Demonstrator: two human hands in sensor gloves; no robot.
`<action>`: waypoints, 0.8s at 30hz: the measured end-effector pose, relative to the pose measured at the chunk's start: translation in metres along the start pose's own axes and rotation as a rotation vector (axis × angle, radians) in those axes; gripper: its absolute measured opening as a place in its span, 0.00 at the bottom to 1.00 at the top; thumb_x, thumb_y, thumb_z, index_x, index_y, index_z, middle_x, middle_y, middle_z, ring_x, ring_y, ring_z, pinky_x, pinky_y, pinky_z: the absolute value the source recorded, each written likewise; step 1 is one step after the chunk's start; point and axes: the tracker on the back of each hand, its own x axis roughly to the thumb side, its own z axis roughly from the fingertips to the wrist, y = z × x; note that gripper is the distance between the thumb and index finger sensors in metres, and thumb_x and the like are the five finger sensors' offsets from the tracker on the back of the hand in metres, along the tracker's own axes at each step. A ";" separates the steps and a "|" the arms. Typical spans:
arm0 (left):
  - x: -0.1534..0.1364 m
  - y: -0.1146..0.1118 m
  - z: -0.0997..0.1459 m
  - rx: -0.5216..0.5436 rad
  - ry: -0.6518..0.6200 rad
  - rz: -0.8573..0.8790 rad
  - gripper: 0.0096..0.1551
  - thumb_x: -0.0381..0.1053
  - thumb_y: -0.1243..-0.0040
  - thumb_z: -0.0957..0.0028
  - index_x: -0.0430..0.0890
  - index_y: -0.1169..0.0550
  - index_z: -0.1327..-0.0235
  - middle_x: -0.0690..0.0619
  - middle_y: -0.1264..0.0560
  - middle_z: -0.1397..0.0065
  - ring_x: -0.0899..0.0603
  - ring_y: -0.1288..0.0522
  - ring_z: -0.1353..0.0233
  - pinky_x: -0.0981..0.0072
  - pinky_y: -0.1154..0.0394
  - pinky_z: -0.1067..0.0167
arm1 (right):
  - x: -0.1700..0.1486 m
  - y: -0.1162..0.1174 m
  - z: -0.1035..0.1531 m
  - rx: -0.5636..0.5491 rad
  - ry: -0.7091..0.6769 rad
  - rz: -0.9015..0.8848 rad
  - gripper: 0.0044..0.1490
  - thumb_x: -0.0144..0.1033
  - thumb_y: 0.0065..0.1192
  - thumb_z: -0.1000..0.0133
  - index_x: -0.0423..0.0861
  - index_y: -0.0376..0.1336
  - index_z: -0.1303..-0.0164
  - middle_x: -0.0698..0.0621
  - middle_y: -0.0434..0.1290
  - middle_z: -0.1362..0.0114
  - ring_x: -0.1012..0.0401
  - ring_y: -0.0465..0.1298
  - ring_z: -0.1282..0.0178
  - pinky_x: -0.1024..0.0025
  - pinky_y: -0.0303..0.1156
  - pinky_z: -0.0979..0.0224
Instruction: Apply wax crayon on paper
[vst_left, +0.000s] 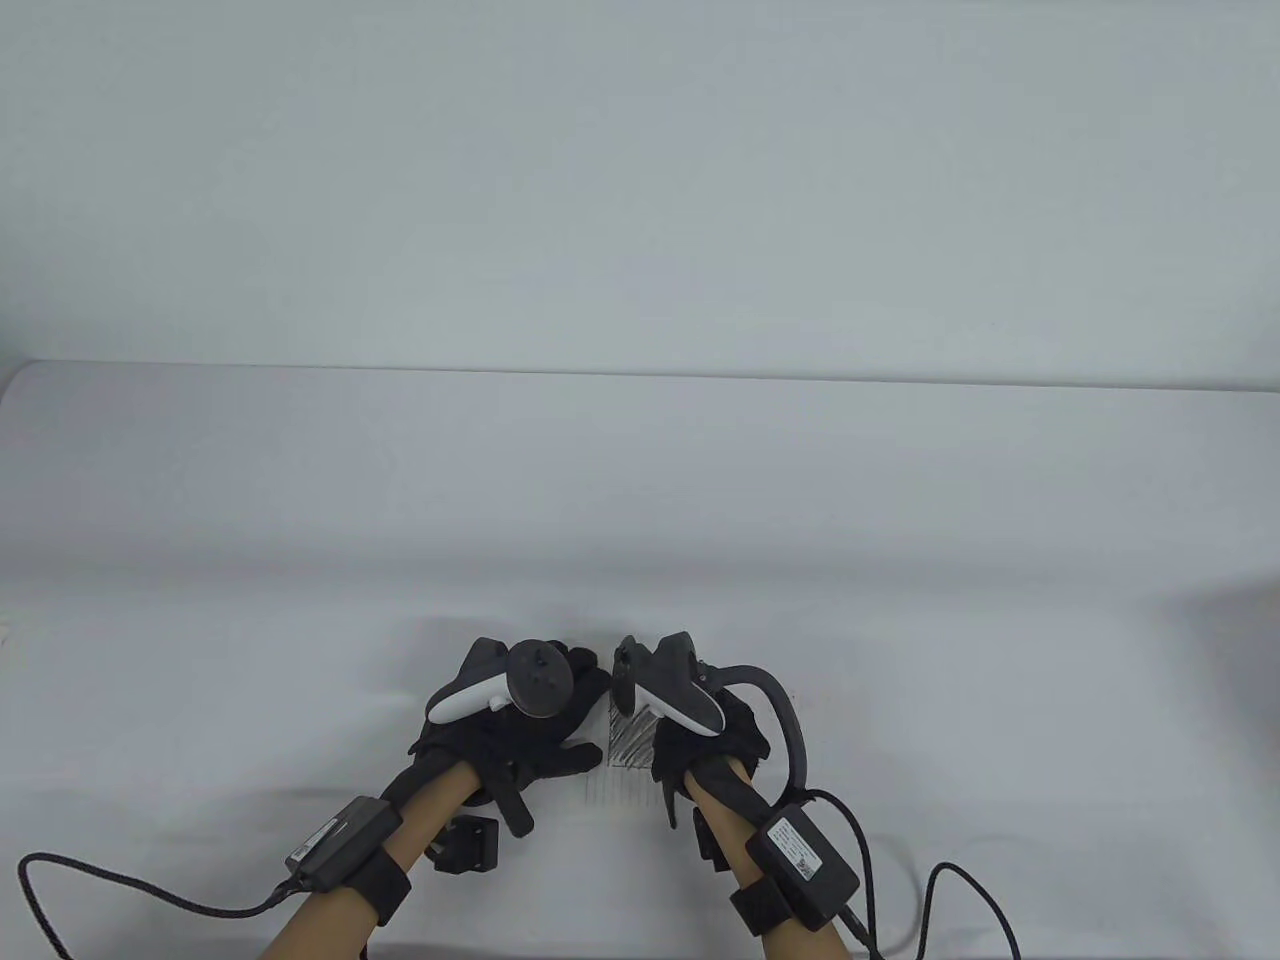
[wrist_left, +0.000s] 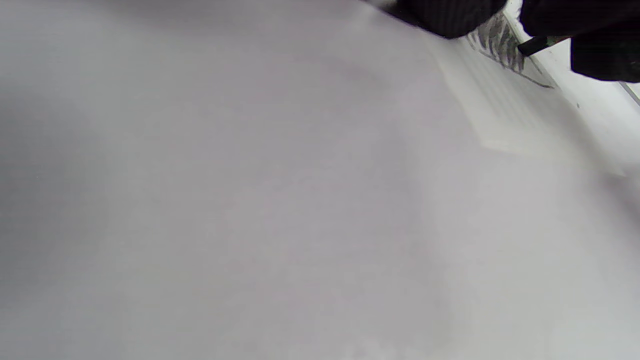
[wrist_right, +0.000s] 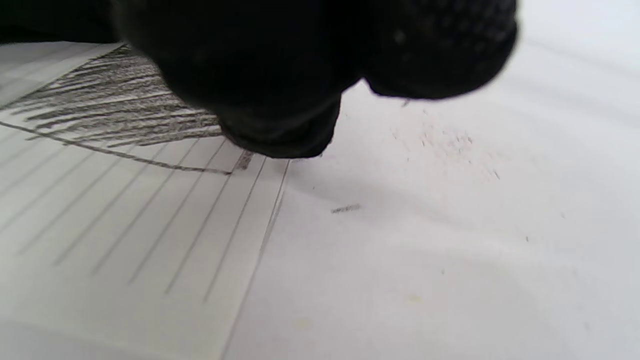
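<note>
Midway through shading a lined sheet

Clearly the right hand (vst_left: 700, 735) is the working one: it is curled down over the paper (vst_left: 625, 775), and in the left wrist view a dark crayon (wrist_left: 537, 45) pokes out of its gloved fingers (wrist_left: 600, 50), tip down beside the grey hatching (wrist_right: 115, 110). That low, closed grip probably gives pressure for dense wax strokes. From its own wrist camera the fingers hide the tip, so contact with the sheet cannot be confirmed.

Just beside it, the left hand (vst_left: 510, 725) lies flat with fingers spread, gripping nothing, on the sheet's left side, seemingly pinning the paper so strokes do not drag it.

Outward, the lined paper rests on the white bench (vst_left: 640, 500) near the person; only its upper part is shaded, so much remains. A few stray marks (wrist_right: 345, 208) dot the bench beyond the sheet's edge.
</note>
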 end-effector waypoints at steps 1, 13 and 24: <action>0.000 0.000 0.000 0.000 0.000 -0.001 0.47 0.66 0.59 0.40 0.68 0.73 0.27 0.70 0.82 0.21 0.53 0.89 0.22 0.48 0.91 0.32 | 0.002 0.000 0.002 -0.004 -0.042 -0.017 0.23 0.41 0.62 0.43 0.41 0.68 0.43 0.50 0.83 0.59 0.73 0.80 0.77 0.75 0.80 0.66; 0.000 0.000 0.000 0.000 0.000 0.001 0.47 0.66 0.59 0.40 0.68 0.73 0.27 0.70 0.82 0.21 0.53 0.89 0.22 0.48 0.91 0.32 | 0.000 0.005 0.001 0.168 -0.145 -0.180 0.23 0.41 0.62 0.42 0.40 0.68 0.42 0.49 0.83 0.59 0.73 0.80 0.77 0.75 0.80 0.66; 0.000 0.000 0.000 0.000 0.000 -0.002 0.47 0.66 0.59 0.40 0.67 0.73 0.27 0.70 0.82 0.21 0.53 0.89 0.21 0.48 0.91 0.32 | 0.004 0.003 0.001 0.174 -0.107 -0.156 0.23 0.40 0.64 0.43 0.40 0.69 0.43 0.48 0.83 0.61 0.72 0.80 0.78 0.73 0.80 0.67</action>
